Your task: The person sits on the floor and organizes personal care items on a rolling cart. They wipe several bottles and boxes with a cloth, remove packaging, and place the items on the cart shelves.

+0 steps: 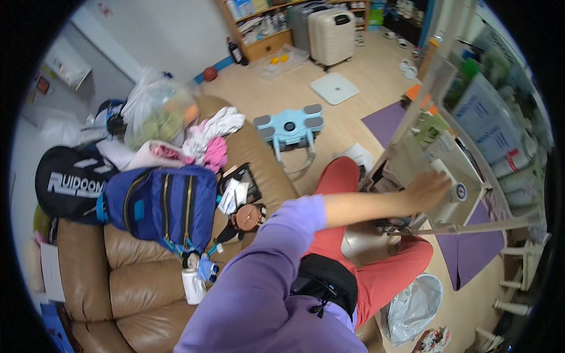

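My left arm, in a purple sleeve, reaches across to the right. My left hand (428, 189) is blurred, its fingers extended and nothing visible in it. It is over a light-framed table (468, 228), close to a white cylindrical container (454, 194) with a round blue-and-white end; whether they touch cannot be told. At the bottom edge, my right hand (419, 345), mostly cut off by the frame, holds a crumpled printed wrapper (437, 339). Just above it stands a waste bin (412, 309) lined with a clear plastic bag. Papers (441, 145) lie beyond the left hand.
A brown leather sofa (145, 282) bears a blue backpack (163, 207), clothes and bags. On the floor are a light-blue exercise device (289, 125), a white scale (334, 88) and a purple mat (468, 260). Packed plastic bags (490, 123) stand at the right, suitcases (331, 37) at the back.
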`<state>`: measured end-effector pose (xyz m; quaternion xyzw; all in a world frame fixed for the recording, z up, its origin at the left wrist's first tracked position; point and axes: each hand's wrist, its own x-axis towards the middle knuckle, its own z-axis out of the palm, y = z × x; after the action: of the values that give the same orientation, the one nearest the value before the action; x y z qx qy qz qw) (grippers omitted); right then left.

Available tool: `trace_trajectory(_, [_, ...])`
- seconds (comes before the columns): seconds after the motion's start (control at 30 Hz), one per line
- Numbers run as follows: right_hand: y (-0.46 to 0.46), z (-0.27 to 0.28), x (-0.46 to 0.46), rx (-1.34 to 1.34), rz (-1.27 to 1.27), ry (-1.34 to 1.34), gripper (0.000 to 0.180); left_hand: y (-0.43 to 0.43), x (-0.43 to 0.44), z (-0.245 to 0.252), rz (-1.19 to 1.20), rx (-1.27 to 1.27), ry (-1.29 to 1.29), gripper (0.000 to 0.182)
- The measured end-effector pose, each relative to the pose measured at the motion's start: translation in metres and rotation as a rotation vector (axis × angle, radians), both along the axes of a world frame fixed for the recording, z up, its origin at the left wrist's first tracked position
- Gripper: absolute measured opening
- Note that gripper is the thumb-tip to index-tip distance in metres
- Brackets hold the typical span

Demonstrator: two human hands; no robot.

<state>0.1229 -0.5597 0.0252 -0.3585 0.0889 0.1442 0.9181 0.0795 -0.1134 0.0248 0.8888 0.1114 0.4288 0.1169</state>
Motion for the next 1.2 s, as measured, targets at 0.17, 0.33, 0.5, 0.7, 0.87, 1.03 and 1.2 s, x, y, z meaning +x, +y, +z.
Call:
trace_trajectory(0.17, [0.036, 0.013, 0.006, -0.044, 0.087, -0.045, 0.032, -0.018, -0.212, 0.040, 0.119, 0.038, -0.353, 0.026])
trace_trajectory(0.33, [0.047, 0.030, 0.004, -0.169, 0.053, -0.162, 0.031, 0.010, -0.388, 0.005, 0.957, -0.600, -0.268, 0.035])
trace_trajectory(0.5, [0.067, 0.036, 0.000, -0.403, 0.077, -0.333, 0.031, 0.031, -0.537, -0.071, 1.105, -0.787, 0.418, 0.043])
trace_trajectory(0.7, [0.049, 0.033, 0.007, 0.055, 0.184, -0.065, 0.033, 0.045, -0.528, -0.091, 1.110, -0.831, 0.575, 0.056])
trace_trajectory(0.87, [0.042, 0.026, 0.002, 0.016, 0.200, -0.092, 0.032, 0.048, -0.537, -0.082, 1.151, -0.781, 0.676, 0.053])
trace_trajectory(1.03, [-0.012, -0.015, 0.024, 0.004, 0.248, -0.047, 0.033, 0.063, -0.483, -0.002, 1.146, -0.514, 0.468, 0.048])
trace_trajectory(1.2, [0.049, 0.016, -0.002, 0.099, 0.170, -0.045, 0.038, 0.059, -0.414, 0.124, 0.627, -0.768, 0.319, 0.054])
